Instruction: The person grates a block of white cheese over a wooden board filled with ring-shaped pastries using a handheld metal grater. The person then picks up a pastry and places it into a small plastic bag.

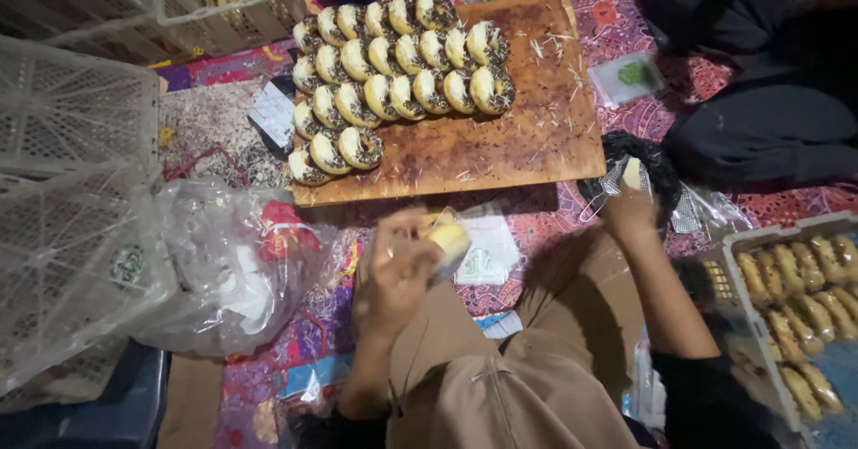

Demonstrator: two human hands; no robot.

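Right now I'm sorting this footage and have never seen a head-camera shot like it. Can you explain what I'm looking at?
There is one picture, taken by a camera on a person's head, looking down at their lap and hands. No machine is involved.

The left hand holds a pale round doughnut in a clear wrapper. The right hand reaches to a dark bowl, holding a small pale thing I cannot identify.

Ahead lies a wooden board with rows of sprinkled doughnuts and scattered sprinkles. A white crate of plain pastries sits on the right, clear plastic bags on the left. Another person in dark clothes sits across.
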